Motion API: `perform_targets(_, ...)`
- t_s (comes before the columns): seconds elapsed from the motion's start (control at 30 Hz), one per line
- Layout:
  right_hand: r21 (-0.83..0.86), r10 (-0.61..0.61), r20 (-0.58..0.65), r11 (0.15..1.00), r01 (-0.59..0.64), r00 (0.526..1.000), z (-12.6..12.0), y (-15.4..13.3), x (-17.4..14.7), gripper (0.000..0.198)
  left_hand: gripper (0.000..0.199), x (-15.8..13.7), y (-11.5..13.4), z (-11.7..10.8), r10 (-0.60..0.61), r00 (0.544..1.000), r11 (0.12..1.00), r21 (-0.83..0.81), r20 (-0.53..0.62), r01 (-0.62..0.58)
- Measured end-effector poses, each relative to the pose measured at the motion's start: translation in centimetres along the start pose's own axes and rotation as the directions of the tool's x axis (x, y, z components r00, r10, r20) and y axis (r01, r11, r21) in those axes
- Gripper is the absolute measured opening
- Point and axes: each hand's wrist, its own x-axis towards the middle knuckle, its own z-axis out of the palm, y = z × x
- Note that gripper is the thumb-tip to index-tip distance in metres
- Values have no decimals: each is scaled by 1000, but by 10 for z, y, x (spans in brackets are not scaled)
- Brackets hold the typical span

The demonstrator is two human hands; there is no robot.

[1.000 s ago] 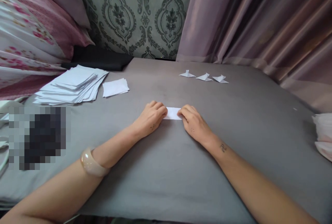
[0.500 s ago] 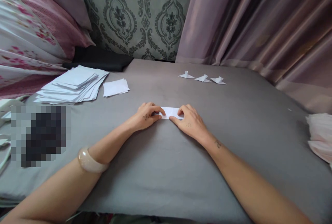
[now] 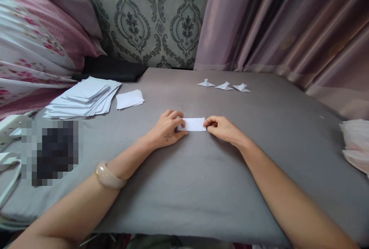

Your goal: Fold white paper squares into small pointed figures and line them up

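A small white folded paper strip (image 3: 194,124) lies crosswise on the grey cloth, between my two hands. My left hand (image 3: 168,129) holds its left end, with curled fingers at the upper corner and the thumb along the lower edge. At the right end my right hand (image 3: 223,129) pinches the paper between thumb and fingertips. The middle of the strip shows bare and flat. Farther back on the right stand three small folded paper shapes (image 3: 224,86) in a row, each with a raised point.
To the left lie a big stack of white paper (image 3: 83,97) and a smaller pile of paper pieces (image 3: 130,99). A black folded cloth (image 3: 112,70) sits behind them. A white power strip (image 3: 10,127) is at the far left, and pale crumpled fabric (image 3: 357,145) at the right edge.
My right hand has slid rightward to the strip's end, uncovering more paper. My left hand has turned slightly, its thumb now lower and farther right. The view has shifted a little.
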Motion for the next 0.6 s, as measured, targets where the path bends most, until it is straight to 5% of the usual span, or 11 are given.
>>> perform_targets(0.27, 190, 10, -249, 981, 39, 968, 9, 10, 13, 20, 32, 12, 2, 4, 199, 978, 970, 129, 65, -206)
perform_targets(0.33, 261, 48, -335, 964, 43, 941, 10, 10, 15, 22, 32, 11, 9, 2, 104, 994, 994, 38, -43, -103)
perform_targets(0.4, 357, 72, -370, 931, 70, 926, 11, 5, 13, 24, 30, 11, 15, 1, -125, 973, 964, -255, -195, 73)
perform_targets(0.5, 511, 51, -278, 853, 103, 959, 15, -8, 6, 34, 30, 11, 22, 2, -496, 856, 592, -778, -147, 209)
perform_targets(0.6, 573, -10, -185, 811, 116, 983, 24, -16, -2, 42, 32, 11, 26, 5, -618, 782, 210, -943, 77, 258)
